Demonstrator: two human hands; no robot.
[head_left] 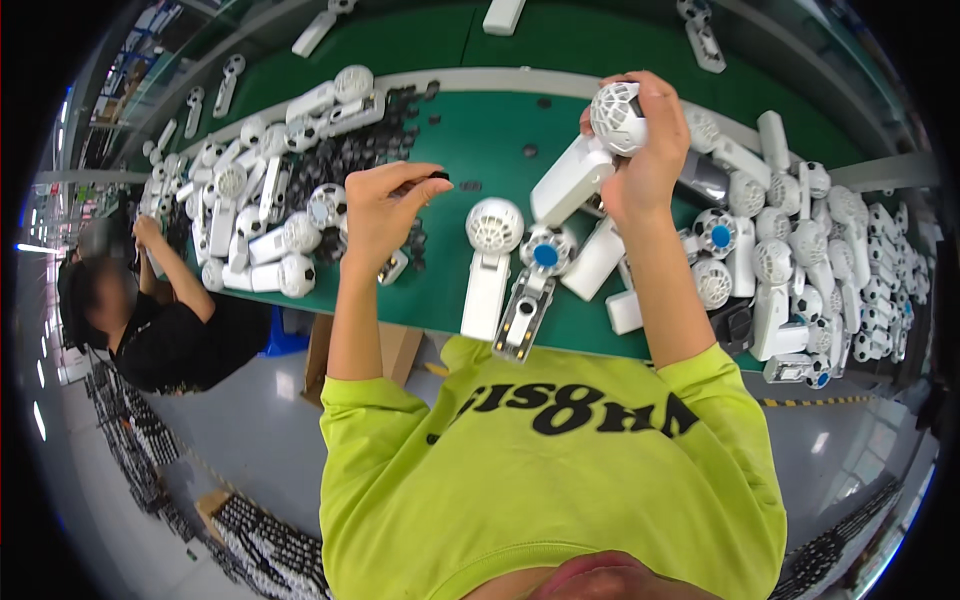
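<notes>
My right hand (652,150) is closed around the round head of a white handheld fan (617,120), raised above the green table. The head has a football-like lattice, and its white handle slants down to the left. Between thumb and fingertips, my left hand (383,205) pinches a small black piece (440,176), its exact shape hard to make out. Closest to me lie a white fan (486,290) with a lattice head and an uncovered fan (525,305) with a blue centre and exposed inner parts. Small dark pieces (345,158) are heaped beyond my left hand.
Several white fans (230,190) are piled on the left of the table, and many more (775,260) crowd its right side. A green belt (430,35) beyond the raised edge carries spaced-out fans. At far left, a co-worker (150,320) in black sits at the table.
</notes>
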